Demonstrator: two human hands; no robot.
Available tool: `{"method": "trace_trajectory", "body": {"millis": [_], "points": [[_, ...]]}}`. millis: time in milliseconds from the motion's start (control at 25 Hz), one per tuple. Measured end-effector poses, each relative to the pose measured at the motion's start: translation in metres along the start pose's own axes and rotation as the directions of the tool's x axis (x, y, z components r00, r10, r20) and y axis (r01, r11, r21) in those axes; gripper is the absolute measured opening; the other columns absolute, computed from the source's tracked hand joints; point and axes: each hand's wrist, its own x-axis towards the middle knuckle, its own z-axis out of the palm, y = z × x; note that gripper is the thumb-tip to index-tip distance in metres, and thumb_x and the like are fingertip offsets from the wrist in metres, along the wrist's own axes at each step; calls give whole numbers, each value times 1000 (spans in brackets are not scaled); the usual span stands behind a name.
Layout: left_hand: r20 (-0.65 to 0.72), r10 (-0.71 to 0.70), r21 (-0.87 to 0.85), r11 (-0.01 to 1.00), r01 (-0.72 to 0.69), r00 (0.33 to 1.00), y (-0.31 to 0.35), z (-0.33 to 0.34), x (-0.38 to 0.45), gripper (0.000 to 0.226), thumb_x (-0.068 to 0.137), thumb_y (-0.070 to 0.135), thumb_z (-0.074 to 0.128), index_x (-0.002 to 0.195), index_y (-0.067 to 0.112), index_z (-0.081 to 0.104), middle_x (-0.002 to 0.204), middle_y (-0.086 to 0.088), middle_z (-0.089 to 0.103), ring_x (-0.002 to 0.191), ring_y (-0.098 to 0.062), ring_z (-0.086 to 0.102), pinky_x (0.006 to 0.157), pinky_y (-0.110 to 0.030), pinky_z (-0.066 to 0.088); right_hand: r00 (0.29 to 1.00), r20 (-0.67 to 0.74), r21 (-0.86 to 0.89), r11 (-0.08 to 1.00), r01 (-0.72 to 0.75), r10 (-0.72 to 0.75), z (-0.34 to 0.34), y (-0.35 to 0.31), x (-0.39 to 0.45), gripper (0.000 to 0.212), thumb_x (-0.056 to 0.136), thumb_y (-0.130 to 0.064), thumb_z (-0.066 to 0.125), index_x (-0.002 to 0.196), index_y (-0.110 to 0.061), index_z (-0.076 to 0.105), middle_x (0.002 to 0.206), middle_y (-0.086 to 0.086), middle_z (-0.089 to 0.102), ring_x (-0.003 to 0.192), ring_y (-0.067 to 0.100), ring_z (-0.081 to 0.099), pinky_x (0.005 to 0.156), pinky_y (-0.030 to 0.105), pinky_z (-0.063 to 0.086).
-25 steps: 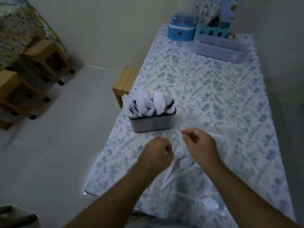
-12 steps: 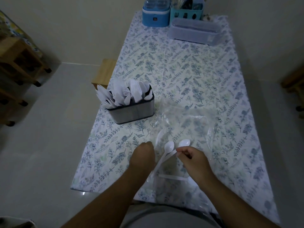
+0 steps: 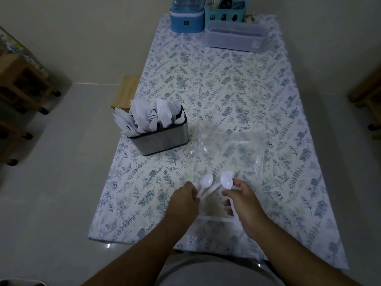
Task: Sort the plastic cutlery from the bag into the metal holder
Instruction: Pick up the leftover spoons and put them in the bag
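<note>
Left hand point(image 3: 184, 200) now pinches spoon point(image 3: 206, 182) handle; right hand point(image 3: 243, 200) grip holds second spoon point(image 3: 226, 181), raised

- Overall exposure dim and bluish; the room reads as underlit, with muted colour throughout.
- Small specular glint on the near left edge of the surface point(image 3: 107, 245); a second by the lower right edge.
- Soft shadow falls left of the metal holder point(image 3: 162, 138) and beneath the wooden stool point(image 3: 24, 83) at left.
- Clear bag point(image 3: 226, 149) shows faint sheen at centre.
- Wide-angle distortion bends the surface edges and stretches the forearms at the bottom.
- Corners darken; fine detail is soft and slightly noisy.
</note>
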Motion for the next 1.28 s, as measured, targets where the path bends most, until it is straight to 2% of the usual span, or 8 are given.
{"method": "trace_trajectory", "body": {"millis": [240, 320, 440, 600, 720, 920, 1080, 1280], "points": [[74, 61, -290, 956, -38, 995, 27, 5, -2, 6, 90, 13, 70, 90, 16, 66, 82, 3, 69, 72, -4, 64, 61, -7, 47, 996, 84, 128, 992, 4, -15, -5, 4, 1, 26, 95, -12, 64, 121, -14, 68, 100, 16, 75, 90, 30, 73, 76, 39, 59], [150, 139, -304, 948, -88, 979, 41, 11, -1, 4, 92, 16, 69, 89, 17, 66, 81, 2, 71, 67, 0, 64, 60, -9, 47, 995, 88, 130, 991, 37, -49, -8, 5, 0, 24, 97, -9, 62, 120, -15, 68, 106, 15, 77, 98, 29, 75, 83, 40, 60], [32, 190, -194, 964, -180, 981, 46, 17, 6, 5, 93, 22, 66, 89, 19, 64, 80, 6, 65, 70, -2, 61, 63, -14, 50, 997, 4, 78, 994, 80, -80, -18, 7, -1, 24, 100, -11, 58, 118, -22, 68, 102, 9, 79, 95, 26, 76, 87, 47, 61], [67, 235, 88, 967, -240, 970, 36, 23, 21, 20, 88, 19, 68, 106, 20, 59, 99, 4, 60, 92, -14, 58, 79, -27, 53, 993, -58, -38, 995, 97, -99, -33, 10, -7, 26, 101, -22, 59, 113, -44, 66, 94, 0, 78, 71, 17, 71, 59, 33, 54], [59, 188, 22, 982, -189, 980, 37, 23, 23, 25, 90, 12, 68, 114, 18, 59, 99, -3, 65, 89, -17, 63, 74, -24, 52, 991, -106, -36, 996, 78, -81, -37, 10, -9, 34, 101, -16, 57, 121, -43, 63, 96, 1, 77, 67, 17, 64, 53, 30, 47], [125, 169, -250, 959, -133, 978, 60, 22, 1, 39, 92, 13, 69, 128, 28, 64, 86, 8, 64, 72, -4, 64, 60, -9, 49, 997, -68, 166, 985, 38, -27, -36, 7, -2, 48, 100, -6, 50, 132, -41, 61, 111, 8, 76, 101, 32, 74, 88, 55, 60], [222, 402, -320, 891, -323, 888, 72, 28, -10, 23, 95, 12, 61, 111, 21, 74, 84, 3, 75, 71, -7, 70, 69, -17, 56, 1000, -7, 231, 972, 30, -29, -31, 4, -7, 45, 104, -9, 50, 137, -38, 59, 120, 8, 73, 102, 22, 74, 69, 31, 60], [277, 398, -47, 915, -401, 875, 49, 35, -6, 24, 88, 22, 67, 113, 20, 65, 103, 2, 64, 87, -7, 59, 75, -14, 48, 984, -180, 156, 988, 24, 5, -44, 9, -10, 50, 101, -6, 47, 136, -40, 59, 109, 6, 74, 79, 21, 67, 56, 31, 47]]}}
